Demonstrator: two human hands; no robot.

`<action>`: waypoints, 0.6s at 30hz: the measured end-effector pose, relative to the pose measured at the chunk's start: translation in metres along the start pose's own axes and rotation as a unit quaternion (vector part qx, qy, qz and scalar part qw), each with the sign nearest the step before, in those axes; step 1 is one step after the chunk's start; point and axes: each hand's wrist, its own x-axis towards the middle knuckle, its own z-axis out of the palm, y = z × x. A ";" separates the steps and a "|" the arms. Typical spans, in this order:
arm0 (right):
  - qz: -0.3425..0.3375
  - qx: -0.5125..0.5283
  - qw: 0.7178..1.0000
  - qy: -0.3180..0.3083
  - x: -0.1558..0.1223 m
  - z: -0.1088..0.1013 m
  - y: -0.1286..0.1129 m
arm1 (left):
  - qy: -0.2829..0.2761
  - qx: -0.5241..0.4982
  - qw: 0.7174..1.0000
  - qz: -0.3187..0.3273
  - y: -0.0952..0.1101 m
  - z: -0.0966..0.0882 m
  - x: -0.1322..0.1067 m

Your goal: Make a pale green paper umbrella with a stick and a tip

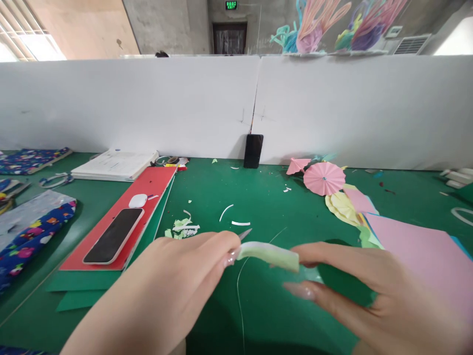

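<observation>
Over the middle of the green table, my left hand [201, 261] is closed in a pinch on the left end of a pale green paper strip [273, 255]. The strip curves slightly and shows a white upper edge. A pointed metal tip [245, 233] sticks out past my left fingers; the rest of that tool is hidden by the hand. At the strip's right end is my right hand [354, 281], its thumb and forefinger spread apart. Its fingertips are at or just behind the strip; whether they touch it I cannot tell. A thin pale thread [239, 296] lies below.
Green and white paper scraps [183, 227] lie left of centre. A phone [114, 235] and a white earbud case [138, 200] rest on red paper [157, 183]. Another phone [253, 151] leans on the white partition [166, 103]. Pink pleated paper [324, 178] and pink sheets [414, 251] lie right.
</observation>
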 end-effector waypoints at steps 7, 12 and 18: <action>-0.037 0.003 0.997 0.066 0.015 0.025 -0.002 | -0.056 0.022 0.998 0.014 -0.005 0.001 0.005; -0.074 0.119 0.989 0.035 0.025 0.034 -0.003 | -0.071 0.016 0.997 0.010 -0.011 0.009 -0.004; -0.066 0.101 0.992 0.026 0.020 0.028 -0.002 | -0.070 -0.006 0.997 -0.025 -0.013 0.011 -0.002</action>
